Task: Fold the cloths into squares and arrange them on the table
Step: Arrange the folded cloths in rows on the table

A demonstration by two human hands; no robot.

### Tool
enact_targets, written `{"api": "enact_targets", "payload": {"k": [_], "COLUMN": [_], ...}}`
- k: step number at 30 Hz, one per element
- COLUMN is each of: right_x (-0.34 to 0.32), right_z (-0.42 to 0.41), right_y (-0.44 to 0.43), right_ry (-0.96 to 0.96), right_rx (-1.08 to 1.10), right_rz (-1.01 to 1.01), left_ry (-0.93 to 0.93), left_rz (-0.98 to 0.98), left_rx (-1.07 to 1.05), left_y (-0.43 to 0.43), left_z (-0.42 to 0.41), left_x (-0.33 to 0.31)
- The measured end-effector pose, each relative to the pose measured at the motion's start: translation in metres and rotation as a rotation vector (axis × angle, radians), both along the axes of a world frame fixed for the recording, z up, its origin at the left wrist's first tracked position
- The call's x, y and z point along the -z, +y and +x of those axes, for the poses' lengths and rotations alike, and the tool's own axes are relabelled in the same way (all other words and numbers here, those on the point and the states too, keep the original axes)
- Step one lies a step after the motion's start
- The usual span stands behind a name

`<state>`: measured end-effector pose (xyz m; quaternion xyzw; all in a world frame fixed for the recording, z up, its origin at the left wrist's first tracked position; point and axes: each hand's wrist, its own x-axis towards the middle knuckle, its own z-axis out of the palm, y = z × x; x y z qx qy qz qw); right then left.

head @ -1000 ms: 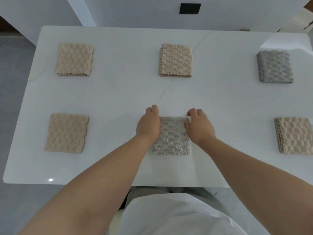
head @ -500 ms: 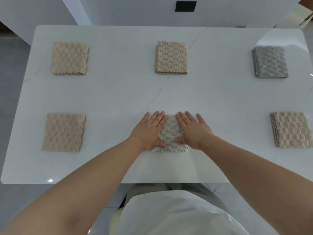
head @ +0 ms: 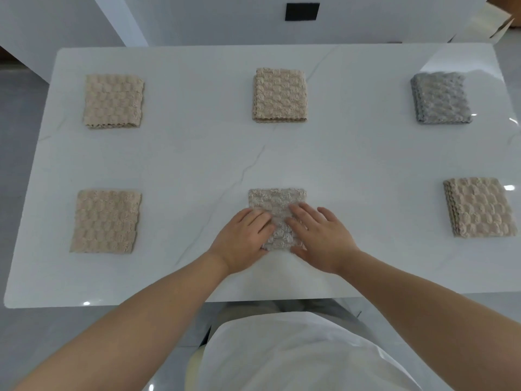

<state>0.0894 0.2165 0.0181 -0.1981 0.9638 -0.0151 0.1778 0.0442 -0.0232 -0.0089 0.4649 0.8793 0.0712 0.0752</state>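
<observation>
Cloth lies under both flat, spread hands, left hand and right hand, extending away from the fingertips.

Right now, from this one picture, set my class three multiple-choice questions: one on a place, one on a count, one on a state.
1. Where on the table does the darker grey cloth lie?
A. far right
B. far left
C. near left

2. How many folded cloths lie on the table?
A. four
B. six
C. eight

3. How do the left hand and right hand meet the near middle cloth?
A. open, resting on it
B. lifting it clear
C. not touching it

Answers:
1 A, it lies by the far right corner.
2 B, there are two rows of three.
3 A, both hands lie open on its near part.
</observation>
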Motion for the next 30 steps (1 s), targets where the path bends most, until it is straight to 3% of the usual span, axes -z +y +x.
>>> {"api": "enact_targets", "payload": {"k": [3, 6, 10, 13, 16, 19, 23, 26, 30], "right_x": [0.007, 0.012, 0.015, 0.005, -0.005, -0.004, -0.008, -0.013, -0.012], "right_z": [0.010, 0.015, 0.016, 0.011, -0.007, -0.029, -0.049, -0.050, -0.039], "right_y": [0.003, 0.000, 0.001, 0.001, -0.008, -0.015, -0.014, -0.012, -0.015], "right_ry": [-0.038, -0.049, -0.064, -0.068, -0.041, -0.124, -0.270, -0.227, -0.080], "right_rx": [-0.039, 0.012, -0.024, -0.007, 0.095, 0.213, 0.193, 0.205, 0.355], "right_rz": [0.038, 0.027, 0.040, 0.023, -0.025, 0.008, 0.112, 0.067, -0.047], "left_ry": [0.096, 0.150, 0.109, 0.086, 0.046, -0.068, -0.179, -0.260, -0.480], "left_rz": [0.080, 0.037, -0.012, 0.104, 0.112, -0.062, -0.183, -0.027, 0.261], "left_rx": [0.047, 0.058, 0.117, 0.075, -0.072, -0.231, -0.285, -0.419, -0.900], "left_y": [-0.004, -0.008, -0.022, -0.019, 0.003, 0.018, 0.014, 0.015, 0.026], "left_z": [0.004, 0.007, 0.008, 0.001, -0.014, -0.026, -0.040, -0.041, -0.047], "left_x": [0.009, 0.019, 0.017, 0.005, -0.003, -0.006, -0.003, -0.009, -0.016]}}
